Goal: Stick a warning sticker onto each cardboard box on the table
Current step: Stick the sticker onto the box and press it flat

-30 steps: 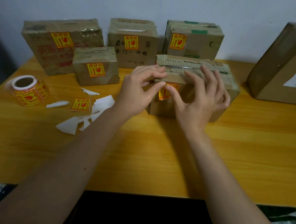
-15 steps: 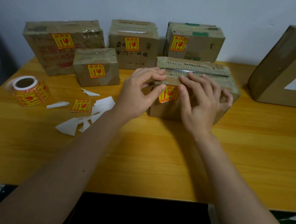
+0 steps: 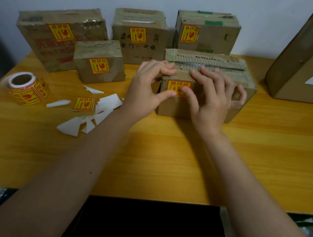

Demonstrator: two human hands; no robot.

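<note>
A low cardboard box stands mid-table with a yellow and red warning sticker on its front face. My left hand has its fingers on the box's top front edge, and its thumb presses the sticker's lower left corner. My right hand lies spread over the box's top, its thumb pressing the sticker's lower right. Behind and to the left, several boxes each carry a sticker: a big one, a small one, and two at the back.
A large box at the right shows a white label and no warning sticker. A sticker roll, a loose sticker and white backing scraps lie at the left on the wooden table.
Both thumbs have slid down the sticker on the box's front. My right hand's fingers have drawn back from the top's far side toward its front edge.
</note>
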